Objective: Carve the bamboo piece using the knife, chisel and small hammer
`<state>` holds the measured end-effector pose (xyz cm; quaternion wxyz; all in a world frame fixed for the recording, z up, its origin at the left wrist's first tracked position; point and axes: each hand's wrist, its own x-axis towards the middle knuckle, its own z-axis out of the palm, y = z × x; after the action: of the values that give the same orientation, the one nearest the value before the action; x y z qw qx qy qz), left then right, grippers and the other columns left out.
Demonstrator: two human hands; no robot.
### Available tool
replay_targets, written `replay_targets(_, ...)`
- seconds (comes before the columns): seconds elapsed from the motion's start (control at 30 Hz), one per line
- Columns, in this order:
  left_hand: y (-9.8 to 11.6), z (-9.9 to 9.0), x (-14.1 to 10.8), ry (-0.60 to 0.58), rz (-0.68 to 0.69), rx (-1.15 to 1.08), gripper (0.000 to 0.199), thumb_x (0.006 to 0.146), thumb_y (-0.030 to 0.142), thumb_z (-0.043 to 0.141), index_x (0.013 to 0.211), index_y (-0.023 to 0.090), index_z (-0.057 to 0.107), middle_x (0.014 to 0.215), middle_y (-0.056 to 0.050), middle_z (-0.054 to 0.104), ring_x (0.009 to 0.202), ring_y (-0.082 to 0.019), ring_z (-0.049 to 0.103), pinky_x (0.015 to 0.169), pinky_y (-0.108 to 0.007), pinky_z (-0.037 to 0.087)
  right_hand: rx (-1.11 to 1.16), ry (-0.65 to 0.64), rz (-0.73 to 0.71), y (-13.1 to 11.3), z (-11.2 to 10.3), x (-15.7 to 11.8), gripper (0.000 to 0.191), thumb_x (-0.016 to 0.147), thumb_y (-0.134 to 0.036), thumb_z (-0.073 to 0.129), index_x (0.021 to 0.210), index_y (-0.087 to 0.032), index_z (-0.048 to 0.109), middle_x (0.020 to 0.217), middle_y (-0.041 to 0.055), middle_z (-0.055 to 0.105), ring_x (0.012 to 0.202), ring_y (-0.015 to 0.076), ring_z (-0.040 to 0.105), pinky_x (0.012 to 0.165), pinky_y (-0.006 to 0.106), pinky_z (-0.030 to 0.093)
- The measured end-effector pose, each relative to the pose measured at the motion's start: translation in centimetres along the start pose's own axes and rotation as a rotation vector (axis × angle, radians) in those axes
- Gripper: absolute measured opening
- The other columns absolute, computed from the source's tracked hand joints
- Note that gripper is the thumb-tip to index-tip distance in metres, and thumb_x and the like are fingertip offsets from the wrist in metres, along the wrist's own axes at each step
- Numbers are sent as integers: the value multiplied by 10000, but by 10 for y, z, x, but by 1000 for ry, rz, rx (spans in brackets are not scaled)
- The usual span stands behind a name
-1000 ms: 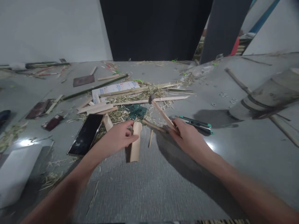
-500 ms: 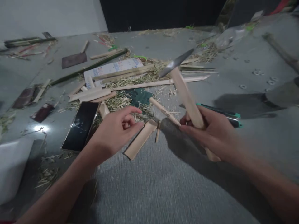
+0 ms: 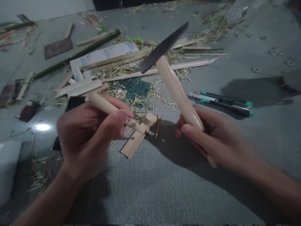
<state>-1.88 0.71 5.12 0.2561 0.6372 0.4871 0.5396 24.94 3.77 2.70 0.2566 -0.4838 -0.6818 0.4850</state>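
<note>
My right hand (image 3: 207, 138) is wrapped round the wooden handle of a hammer (image 3: 180, 94). Its long, narrow, dark metal head rises up and to the left. In my left hand (image 3: 91, 135), a slim pale wooden rod (image 3: 103, 103) with small dark markings is gripped between thumb and fingers. The rod slants down to the right and ends in a small dark tip, over or near a split bamboo piece (image 3: 133, 146); contact cannot be made out. Beside that piece lies a thin sliver (image 3: 157, 126). A phone (image 3: 57, 142) is partly hidden behind my left hand.
Right of centre lie green-and-black cutters or knives (image 3: 225, 103). Several metal washers (image 3: 256, 69) are scattered farther right. Beyond my hands are bamboo strips (image 3: 195, 63), a green mat (image 3: 135, 89), shavings, a printed sheet (image 3: 105, 54) and brown sandpaper (image 3: 58, 48). A white container (image 3: 9, 169) stands at left.
The marked rod has passed from my right fingertips to my left hand, which has closed round it. The hammer remains in my right hand. The view has tipped downward.
</note>
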Motion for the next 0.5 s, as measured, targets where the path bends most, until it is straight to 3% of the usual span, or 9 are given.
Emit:
replay_targets(0.1, -3, -1, 0, -16, 43, 151, 334, 956, 151, 705, 626, 196, 702, 763, 22, 738, 628, -89, 634, 518, -231, 459, 11, 34, -2, 7, -3, -1, 328, 1041, -534, 646, 887, -247, 686, 635, -33, 565, 445, 87, 476, 366, 218, 356)
replay_targets(0.23, -9, 0, -1, -75, 75, 252, 344, 964, 141, 700, 629, 203, 652, 675, 47, 690, 630, -86, 644, 522, -243, 425, 47, 54, 46, 8, -1, 0, 341, 1045, -555, 637, 922, -238, 663, 723, -13, 680, 414, 71, 484, 347, 201, 367)
replay_targets(0.5, -25, 3, -1, -84, 122, 132, 285, 933, 105, 677, 660, 188, 667, 712, 45, 712, 580, -61, 574, 532, -239, 412, 133, 52, 75, 6, 3, 5, 368, 1044, -540, 649, 864, -220, 645, 677, -23, 665, 394, 52, 459, 341, 182, 341)
